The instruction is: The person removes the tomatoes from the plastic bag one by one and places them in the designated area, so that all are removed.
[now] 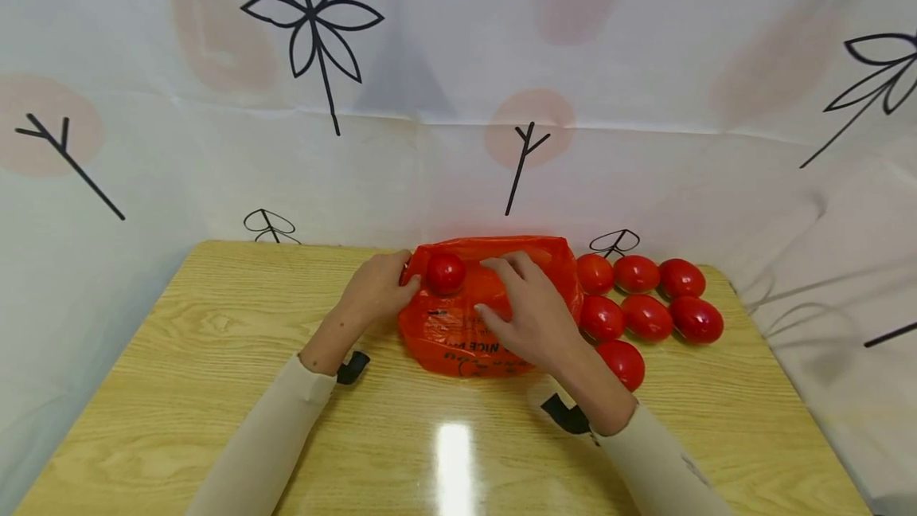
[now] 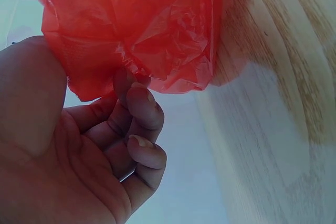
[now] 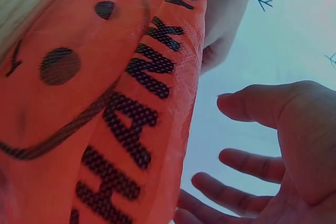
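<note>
A red plastic bag (image 1: 458, 361) with black print stands on the table with its mouth facing up. My left hand (image 1: 376, 285) pinches the bag's left edge between thumb and fingers; the left wrist view shows the curled fingers (image 2: 146, 153) at the crumpled plastic. One glossy red tomato (image 1: 446, 273) is at the bag's mouth, on the left side. Over the right part of the mouth is my right hand (image 1: 533, 309), fingers spread and holding nothing. In the right wrist view, that hand (image 3: 262, 166) is beside the bag's printed wall (image 3: 131, 114), thumb and fingers apart.
Right of the bag, several tomatoes (image 1: 648, 318) lie in two rows, and a single tomato (image 1: 622, 365) sits nearer the front. The wooden table (image 1: 236, 341) ends at a white patterned cloth (image 1: 444, 181) behind it.
</note>
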Available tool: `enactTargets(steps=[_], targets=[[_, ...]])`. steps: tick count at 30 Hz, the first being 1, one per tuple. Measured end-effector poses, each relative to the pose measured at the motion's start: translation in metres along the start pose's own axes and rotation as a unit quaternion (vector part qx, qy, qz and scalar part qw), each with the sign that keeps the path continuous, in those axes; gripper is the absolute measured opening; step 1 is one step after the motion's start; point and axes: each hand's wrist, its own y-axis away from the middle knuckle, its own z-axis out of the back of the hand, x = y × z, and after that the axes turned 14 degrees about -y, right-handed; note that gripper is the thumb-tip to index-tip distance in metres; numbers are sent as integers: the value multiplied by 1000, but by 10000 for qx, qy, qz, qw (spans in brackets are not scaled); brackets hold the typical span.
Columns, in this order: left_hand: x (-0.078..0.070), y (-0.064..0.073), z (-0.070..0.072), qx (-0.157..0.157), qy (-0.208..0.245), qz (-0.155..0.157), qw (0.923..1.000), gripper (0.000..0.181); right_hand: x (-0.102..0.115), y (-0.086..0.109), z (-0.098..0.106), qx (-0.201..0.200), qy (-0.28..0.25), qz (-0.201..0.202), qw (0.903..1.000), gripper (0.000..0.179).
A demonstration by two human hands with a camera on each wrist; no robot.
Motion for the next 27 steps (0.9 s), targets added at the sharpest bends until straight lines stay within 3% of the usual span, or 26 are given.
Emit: enactTargets(steps=[17,27], targets=[[-1,-2,0,-35,-36,-28,10000,16,-5,-22,-23,218,-316,-283,9989,55],[1,-2,-1,-60,-44,-113,9999,17,-2,-33,-31,274,-300,-177,9990,56]])
